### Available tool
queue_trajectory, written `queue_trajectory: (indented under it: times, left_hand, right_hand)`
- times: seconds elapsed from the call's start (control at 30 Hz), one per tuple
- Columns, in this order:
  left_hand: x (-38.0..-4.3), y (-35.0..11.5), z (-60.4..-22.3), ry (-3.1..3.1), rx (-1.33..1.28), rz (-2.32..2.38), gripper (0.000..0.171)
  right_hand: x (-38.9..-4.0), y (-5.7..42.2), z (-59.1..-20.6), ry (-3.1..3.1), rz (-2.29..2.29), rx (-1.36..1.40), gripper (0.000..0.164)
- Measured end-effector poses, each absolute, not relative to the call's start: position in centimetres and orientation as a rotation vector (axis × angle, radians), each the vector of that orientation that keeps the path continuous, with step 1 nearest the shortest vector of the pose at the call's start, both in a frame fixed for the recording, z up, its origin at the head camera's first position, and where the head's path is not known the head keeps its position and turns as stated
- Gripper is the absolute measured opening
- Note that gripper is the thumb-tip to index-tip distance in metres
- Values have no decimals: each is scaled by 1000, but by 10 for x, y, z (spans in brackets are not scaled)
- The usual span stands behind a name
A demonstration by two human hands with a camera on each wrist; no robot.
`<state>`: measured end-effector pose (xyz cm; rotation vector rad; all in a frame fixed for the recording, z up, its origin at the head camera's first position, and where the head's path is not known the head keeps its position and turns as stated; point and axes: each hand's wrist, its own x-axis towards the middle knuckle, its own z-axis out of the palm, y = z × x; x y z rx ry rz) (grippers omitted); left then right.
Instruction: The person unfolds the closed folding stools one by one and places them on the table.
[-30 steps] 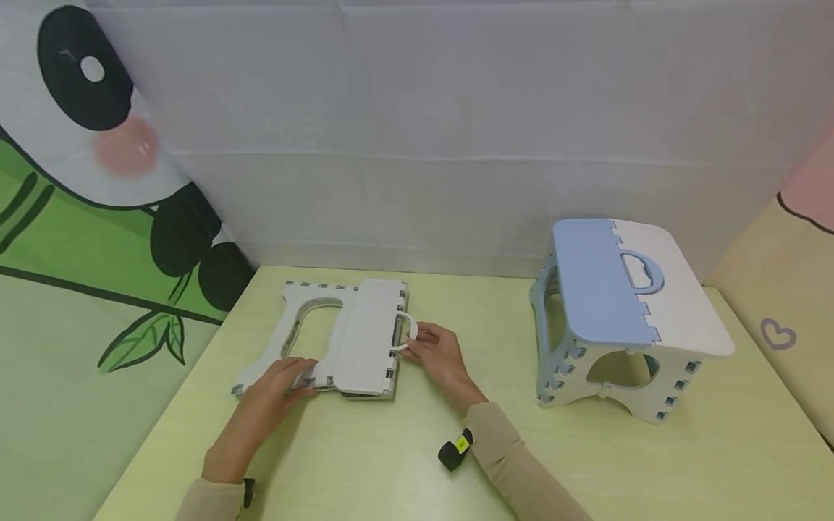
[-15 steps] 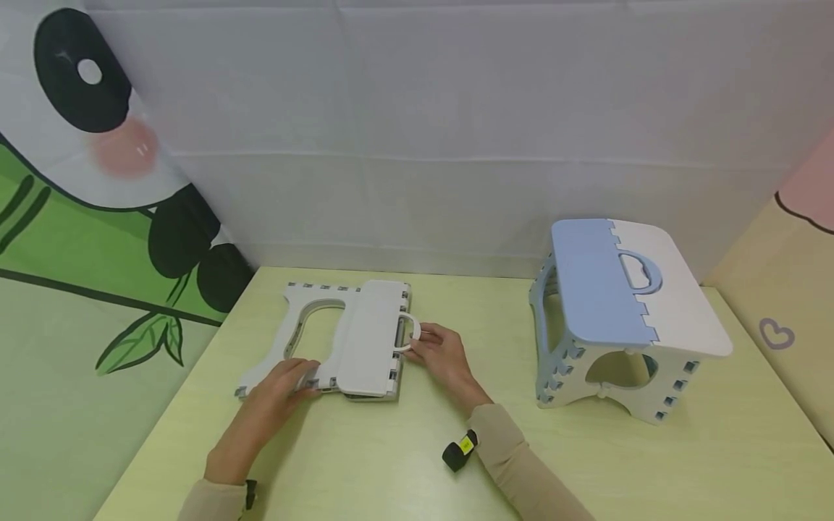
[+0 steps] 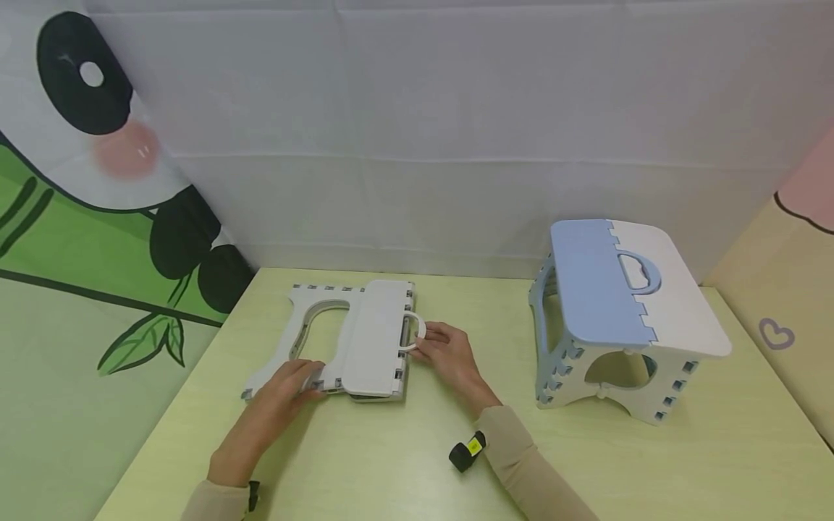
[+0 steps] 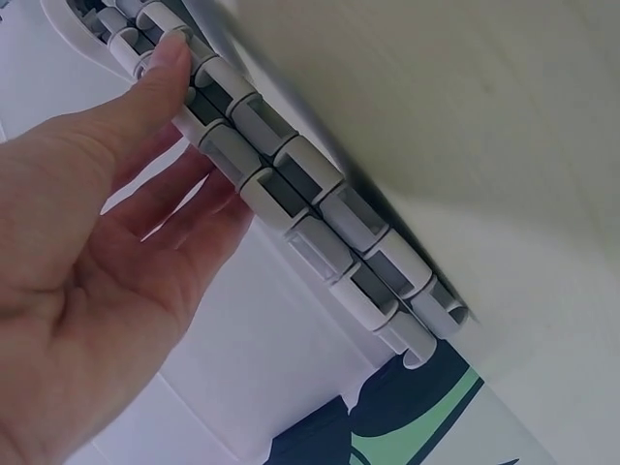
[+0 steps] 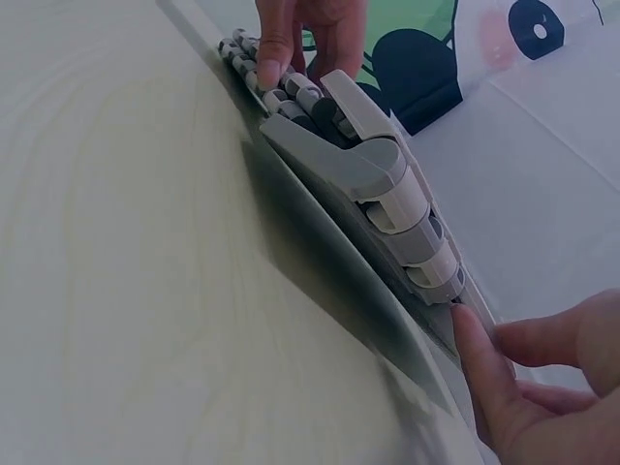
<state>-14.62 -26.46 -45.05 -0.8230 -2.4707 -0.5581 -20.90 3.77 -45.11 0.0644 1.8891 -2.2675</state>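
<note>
A white folding stool (image 3: 374, 340), folded flat, lies on the left part of the table. My left hand (image 3: 276, 398) grips its near edge by the legs. In the left wrist view, the thumb presses on the hinged edge (image 4: 291, 184) and the fingers reach around behind it. At the stool's right side, my right hand (image 3: 451, 358) pinches it around the carrying handle (image 3: 422, 330). From the right wrist, thumb and forefinger are seen against the end of the folded panels (image 5: 417, 213); the lower fingers are partly hidden.
A blue and white folding stool (image 3: 593, 289) stands unfolded at the right of the pale wooden table (image 3: 365, 463). White cloth (image 3: 417, 145) hangs behind the table, with cartoon-printed panels at both sides.
Both hands and the white stool have shifted slightly to the right across the table. The grips look the same, and the blue and white stool stays put.
</note>
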Motion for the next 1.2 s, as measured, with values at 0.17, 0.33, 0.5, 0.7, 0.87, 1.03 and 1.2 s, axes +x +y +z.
queue_trajectory:
  times: [0.17,0.33,0.5,0.7,0.87,1.03,1.2]
  left_hand:
    - [-148,-263,-449,-2447,-876,-548,55]
    - [-146,-263,-447,-2475,-876,-537,52]
    - [-146,-262,-445,-2484,-882,-530,53]
    - [-147,-260,-445,-2463,-925,-558,53]
    - [-147,-258,-443,-2470,-933,-570,52]
    - [-146,-254,-440,-2474,-929,-566,49]
    - [-145,-252,-439,-2472,-932,-565,49]
  right_hand:
    - [-208,42,-448,1893,-2272,59,40]
    - [-208,44,-444,1885,-2280,83,41]
    - [-207,47,-440,1873,-2292,85,41]
    - [-205,51,-434,1904,-2277,92,41]
    - [-205,54,-429,1923,-2277,98,41]
    - [-203,57,-424,1940,-2290,87,41]
    - [-202,60,-420,1967,-2284,109,40]
